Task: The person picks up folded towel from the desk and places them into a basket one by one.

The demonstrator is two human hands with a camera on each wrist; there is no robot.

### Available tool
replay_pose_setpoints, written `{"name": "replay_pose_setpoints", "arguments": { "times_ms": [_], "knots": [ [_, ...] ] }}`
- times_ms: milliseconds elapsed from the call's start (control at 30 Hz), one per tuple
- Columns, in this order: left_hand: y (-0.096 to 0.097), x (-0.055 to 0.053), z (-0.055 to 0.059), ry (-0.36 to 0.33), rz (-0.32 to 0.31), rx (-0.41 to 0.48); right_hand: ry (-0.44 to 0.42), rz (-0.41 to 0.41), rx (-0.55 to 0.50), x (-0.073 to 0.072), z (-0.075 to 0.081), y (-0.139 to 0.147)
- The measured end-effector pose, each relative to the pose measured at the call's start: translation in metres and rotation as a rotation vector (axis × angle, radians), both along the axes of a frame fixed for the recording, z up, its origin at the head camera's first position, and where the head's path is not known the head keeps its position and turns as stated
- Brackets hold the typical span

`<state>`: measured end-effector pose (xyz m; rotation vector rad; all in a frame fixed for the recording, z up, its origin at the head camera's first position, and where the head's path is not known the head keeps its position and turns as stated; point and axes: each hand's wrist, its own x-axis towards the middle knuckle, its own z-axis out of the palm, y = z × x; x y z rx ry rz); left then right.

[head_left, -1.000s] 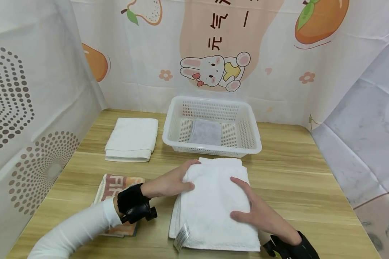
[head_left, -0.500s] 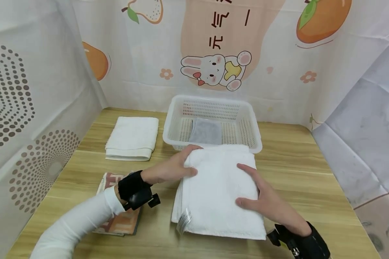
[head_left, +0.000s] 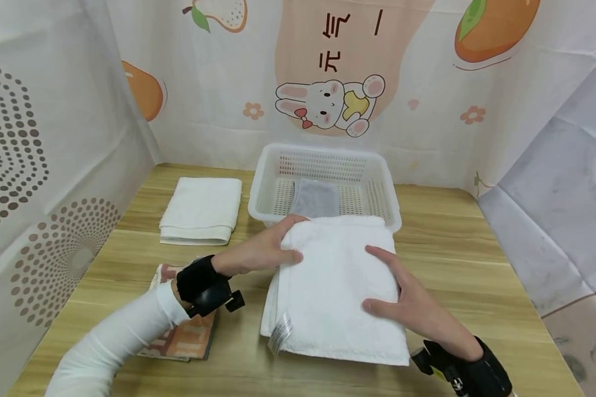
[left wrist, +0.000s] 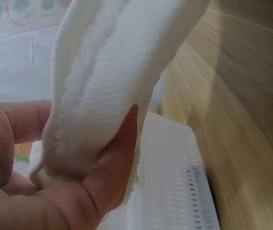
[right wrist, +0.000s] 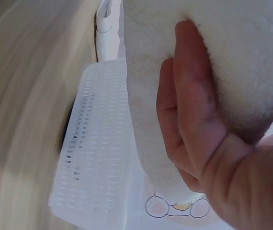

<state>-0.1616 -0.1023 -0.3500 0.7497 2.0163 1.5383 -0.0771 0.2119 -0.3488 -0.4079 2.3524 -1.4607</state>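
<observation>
A folded white towel (head_left: 335,286) with a small tag at its lower left is held up between both hands, its far edge overlapping the basket's front in the head view. My left hand (head_left: 265,248) grips the left edge, thumb on top and fingers beneath. At the right edge, my right hand (head_left: 407,295) pinches the towel the same way. In the left wrist view, fingers (left wrist: 110,177) curl under the towel layers (left wrist: 112,72). The right wrist view has fingers (right wrist: 194,100) against the fluffy underside, off the wooden table.
A white perforated plastic basket (head_left: 389,201) stands at the back middle with a folded grey cloth (head_left: 317,198) inside. Left of it lies another folded white towel (head_left: 203,209). A patterned orange towel (head_left: 186,339) lies under the left forearm. Printed curtains hang behind and at both sides.
Both hands have lifted the white towel off the table and moved it forward, so that its far edge now overlaps the basket's front rim. The other cloths stay where they were.
</observation>
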Motion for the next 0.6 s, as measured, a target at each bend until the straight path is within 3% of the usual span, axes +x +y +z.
{"name": "replay_pose_setpoints", "arguments": {
  "times_ms": [167, 333, 600],
  "knots": [
    [0.001, 0.000, 0.008, -0.005, 0.012, 0.026, 0.030, 0.018, -0.043, 0.000, 0.007, -0.001],
    [-0.001, -0.003, 0.017, 0.017, 0.037, 0.012, 0.101, 0.024, -0.014, -0.005, 0.012, -0.002],
    [-0.002, -0.009, 0.018, 0.010, 0.077, 0.012, 0.063, -0.004, 0.004, -0.015, 0.013, -0.005]
  ]
}}
